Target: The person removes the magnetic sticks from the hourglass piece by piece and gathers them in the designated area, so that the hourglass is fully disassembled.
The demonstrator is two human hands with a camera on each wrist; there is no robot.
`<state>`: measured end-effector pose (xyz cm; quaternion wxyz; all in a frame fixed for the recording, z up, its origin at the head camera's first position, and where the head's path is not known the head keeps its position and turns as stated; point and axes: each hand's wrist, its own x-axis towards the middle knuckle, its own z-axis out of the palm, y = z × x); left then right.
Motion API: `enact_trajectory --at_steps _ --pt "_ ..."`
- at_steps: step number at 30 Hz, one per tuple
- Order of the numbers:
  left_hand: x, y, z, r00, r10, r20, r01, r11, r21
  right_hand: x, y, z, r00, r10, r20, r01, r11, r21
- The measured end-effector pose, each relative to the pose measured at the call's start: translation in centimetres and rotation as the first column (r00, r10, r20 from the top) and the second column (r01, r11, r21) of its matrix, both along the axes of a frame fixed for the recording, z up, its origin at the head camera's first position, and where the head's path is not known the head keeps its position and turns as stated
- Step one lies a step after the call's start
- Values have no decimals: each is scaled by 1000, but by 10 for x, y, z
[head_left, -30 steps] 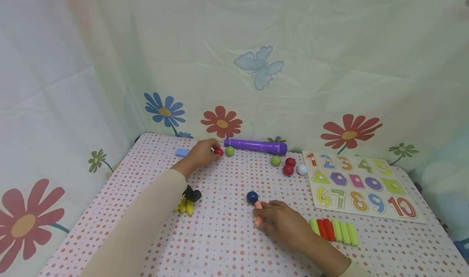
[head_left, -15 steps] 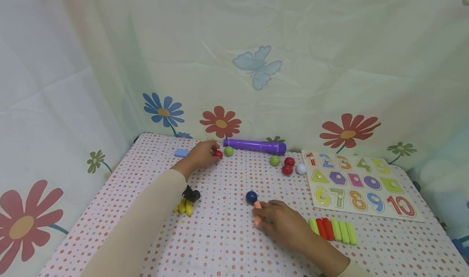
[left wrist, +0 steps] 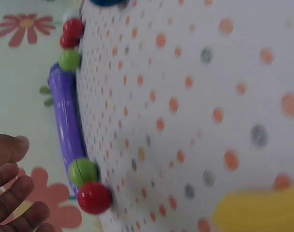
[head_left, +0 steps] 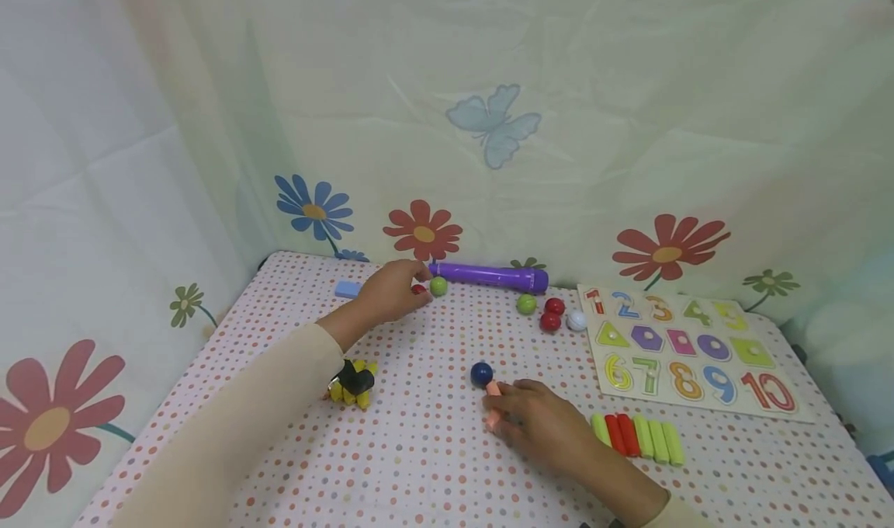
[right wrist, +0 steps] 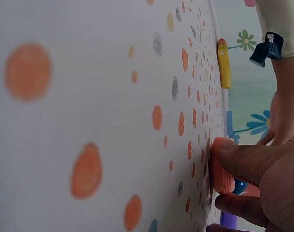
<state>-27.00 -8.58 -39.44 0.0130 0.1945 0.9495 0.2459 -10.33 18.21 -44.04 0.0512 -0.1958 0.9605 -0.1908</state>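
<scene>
So the left hand (head_left: 391, 291) is way up at the far edge of the dotted table (head_left: 433, 466), hovering right over the red ball (left wrist: 94, 197), which sits touching a green ball (head_left: 438, 286) at the near end of the purple tube (head_left: 489, 277). In the left wrist view the fingers (left wrist: 14, 193) are spread loose and apart, just short of the red ball, not wrapped around anything, so I'd say the grab isn't done yet. The right hand (head_left: 545, 427) is parked closer in, at about 5 o'clock from the dark blue ball (head_left: 481, 373), with its fingers curled together and pressed onto a small orange piece (right wrist: 220, 166), pinning it flat to the cloth. That orange piece looks like a short stick with its long axis running near-to-far, far tip pointing toward 12 o'clock, just beside the blue ball; most of it is hidden under the fingers, so I can't tell its whole shape. The balls are round, so no real pointing there. The purple tube lies flat, long axis running 9 to 3 along the back curtain. My read: early days, with the balls scattered and both hands only just getting onto their pieces.
</scene>
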Motion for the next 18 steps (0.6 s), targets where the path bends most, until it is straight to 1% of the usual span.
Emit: enact_trajectory --at_steps 2,4,7,13,18 --pt "10 5 1 999 -32 -12 32 999 13 0 0 0 1000 0 1 0 1000 1" --pt "20 9 -1 997 -73 -21 73 997 18 0 0 0 1000 1 3 -1 1000 5" --pt "33 16 -6 989 -149 -11 149 989 24 -1 0 1 1000 4 7 -4 1000 9" --pt "53 29 -14 959 -277 62 275 961 34 -1 0 1 1000 -2 14 1 1000 10" --pt "64 40 -22 931 -352 99 350 936 37 0 0 1 1000 -4 16 3 1000 11"
